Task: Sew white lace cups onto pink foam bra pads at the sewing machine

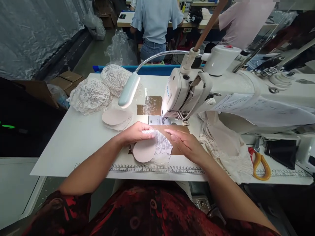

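Observation:
My left hand pinches the upper edge of a beige oval pad and the white lace piece lying with it, thumb on top. Both pieces rest on the table just in front of the sewing machine. To the right of the lace, my right hand is closed, its fingers pressed together and pointing left. A small dark sliver shows at its fingertips, too small to name. The machine's needle area is just beyond both hands, with no fabric visible under it.
White lace cups and beige oval pads are piled at the left. More beige fabric and lace lies right, beside yellow-handled scissors. A lamp overhangs the table. A printed ruler follows the front edge. Two people work beyond.

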`<state>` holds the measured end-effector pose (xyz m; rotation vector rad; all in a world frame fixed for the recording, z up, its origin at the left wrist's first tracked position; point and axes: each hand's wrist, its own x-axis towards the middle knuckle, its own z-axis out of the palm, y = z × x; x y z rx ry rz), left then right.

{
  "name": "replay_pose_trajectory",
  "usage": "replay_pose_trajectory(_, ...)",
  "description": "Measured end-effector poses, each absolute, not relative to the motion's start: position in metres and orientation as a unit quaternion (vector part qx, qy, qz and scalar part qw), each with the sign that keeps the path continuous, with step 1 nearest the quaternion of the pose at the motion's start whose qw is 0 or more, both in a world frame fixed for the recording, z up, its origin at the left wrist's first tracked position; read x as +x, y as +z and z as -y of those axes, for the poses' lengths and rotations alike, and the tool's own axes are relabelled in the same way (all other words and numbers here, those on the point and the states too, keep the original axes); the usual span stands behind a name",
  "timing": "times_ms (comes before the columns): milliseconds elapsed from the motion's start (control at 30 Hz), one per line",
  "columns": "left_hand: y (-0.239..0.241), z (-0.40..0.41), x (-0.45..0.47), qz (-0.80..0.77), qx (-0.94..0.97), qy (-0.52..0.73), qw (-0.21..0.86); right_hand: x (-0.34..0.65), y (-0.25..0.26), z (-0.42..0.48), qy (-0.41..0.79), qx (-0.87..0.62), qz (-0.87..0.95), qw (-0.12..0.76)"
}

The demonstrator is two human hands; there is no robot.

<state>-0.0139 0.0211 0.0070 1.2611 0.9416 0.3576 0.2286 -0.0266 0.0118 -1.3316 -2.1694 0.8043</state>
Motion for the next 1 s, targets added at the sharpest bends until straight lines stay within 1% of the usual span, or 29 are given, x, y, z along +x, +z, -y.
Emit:
replay_pose_trajectory(233,0.0,-0.021,-0.013,-0.382,0.583,0.164,0.698,0.216,0.008,0.011,0.418,-0.461,0.738,0.261)
replay_pose_trajectory(333,-0.001,-0.021,-0.013,-0.37,0.6,0.164,0.69,0.213,0.008,0.011,0.453,-0.461,0.719,0.256)
replay_pose_trajectory(433,0.001,-0.021,-0.011,-0.362,0.607,0.154,0.69,0.208,0.008,0.012,0.464,-0.468,0.709,0.251)
replay_pose_trajectory(633,0.005,-0.02,-0.008,-0.35,0.599,0.132,0.708,0.205,0.003,0.012,0.471,-0.46,0.694,0.291)
replay_pose_trajectory(867,0.003,-0.02,-0.008,-0.344,0.611,0.116,0.703,0.209,0.004,0.01,0.502,-0.446,0.698,0.251)
replay_pose_trajectory(1000,0.002,-0.02,-0.007,-0.332,0.621,0.113,0.701,0.205,0.005,0.011,0.496,-0.44,0.705,0.25)
